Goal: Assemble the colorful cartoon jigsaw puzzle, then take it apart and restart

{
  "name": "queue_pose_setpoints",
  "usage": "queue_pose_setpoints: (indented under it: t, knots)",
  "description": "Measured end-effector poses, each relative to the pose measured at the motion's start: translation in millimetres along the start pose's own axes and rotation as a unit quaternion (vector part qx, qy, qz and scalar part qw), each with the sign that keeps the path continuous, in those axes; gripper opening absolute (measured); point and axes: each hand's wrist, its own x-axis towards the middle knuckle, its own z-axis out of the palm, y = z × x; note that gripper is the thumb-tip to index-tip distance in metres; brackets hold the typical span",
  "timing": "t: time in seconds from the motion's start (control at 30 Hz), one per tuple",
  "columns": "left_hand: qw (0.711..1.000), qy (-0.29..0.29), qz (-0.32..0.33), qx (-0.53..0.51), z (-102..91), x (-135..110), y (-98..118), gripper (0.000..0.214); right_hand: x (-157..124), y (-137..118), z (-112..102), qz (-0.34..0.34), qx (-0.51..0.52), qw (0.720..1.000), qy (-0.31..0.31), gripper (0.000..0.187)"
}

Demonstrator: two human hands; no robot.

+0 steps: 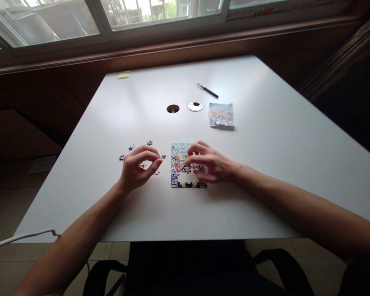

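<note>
Left hand (135,168): fingers curled, thumb and index tips nearly meeting above the loose puzzle pieces (131,147); whether a piece is pinched there, I cannot tell.
Right hand (214,164): palm down over the right part of the puzzle, fingers bent and spread; whether it grips anything is hidden.
Puzzle (178,161): flat on the white table (265,123), right of the loose pieces, long axis running near to far, heading at the far end, a pale unfilled patch toward the near end.
Loose pieces: scattered around and under the left hand, pointing various ways.
Lettering: large pale heading across the puzzle's far end, partly covered by fingers; similar heading on the printed sheet (221,115), far right of the puzzle; neither reads surely.
Pen (208,90): beyond the sheet, slanting from far left to near right.
Cable hole (173,109) and silver ring (195,107): side by side, beyond the puzzle.
Edges: puzzle well in from the near edge; broad tabletop to its right, crossed by the right forearm; yellow note (123,75) at the far left corner.
</note>
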Motion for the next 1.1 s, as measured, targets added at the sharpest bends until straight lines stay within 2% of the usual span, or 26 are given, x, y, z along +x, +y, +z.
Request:
queue_pose_setpoints:
  t: [0.1,0.17,0.23,0.3,0.4,0.47,0.6,0.7,0.77,0.87,0.93,1.0,1.1]
  knots:
    - [0.999,0.041,-0.011,0.032,-6.6,2.3,-4.1,0.013,0.4,-0.5,-1.1,-0.001,0.010,1.000,0.004,0.021]
    - [0.995,0.051,0.001,0.087,-17.7,5.7,-9.6,0.014,0.6,-0.7,-3.4,0.010,0.042,0.998,0.049,0.020]
    - [0.986,0.028,0.029,0.162,-33.5,9.8,-16.6,0.012,0.0,1.3,-6.0,0.041,0.095,0.987,0.120,0.013]
    - [0.974,0.001,0.050,0.223,-50.5,13.2,-24.7,0.010,-1.6,6.4,-7.3,0.095,0.159,0.965,0.187,0.003]
    - [0.961,-0.029,0.044,0.271,-70.9,14.4,-38.2,0.004,-4.4,18.2,-5.9,0.164,0.253,0.915,0.269,0.009]
    - [0.956,-0.053,0.032,0.288,-79.5,13.0,-46.9,0.006,-5.2,25.3,-4.2,0.175,0.303,0.886,0.304,0.010]
    - [0.947,-0.087,-0.008,0.310,-89.4,9.9,-58.4,0.012,-4.1,31.8,-5.6,0.167,0.365,0.858,0.320,0.010]
    - [0.939,-0.089,-0.033,0.331,-93.5,9.6,-59.8,0.014,-2.9,31.0,-11.1,0.183,0.395,0.840,0.323,0.012]
    - [0.931,-0.092,-0.046,0.349,-94.2,10.1,-58.3,0.015,-1.9,29.0,-15.3,0.216,0.426,0.811,0.338,0.014]
    - [0.918,-0.109,-0.066,0.375,-93.3,10.5,-56.2,0.019,0.5,25.7,-20.6,0.269,0.486,0.747,0.365,0.016]
    - [0.914,-0.113,-0.071,0.383,-92.8,10.2,-56.8,0.019,2.0,24.4,-22.9,0.282,0.522,0.713,0.374,0.016]
    - [0.911,-0.111,-0.073,0.389,-92.9,9.6,-58.8,0.021,2.9,24.4,-24.1,0.279,0.549,0.690,0.379,0.015]
    - [0.908,-0.101,-0.085,0.398,-93.9,8.4,-62.4,0.023,2.8,25.6,-24.3,0.270,0.574,0.672,0.382,0.014]
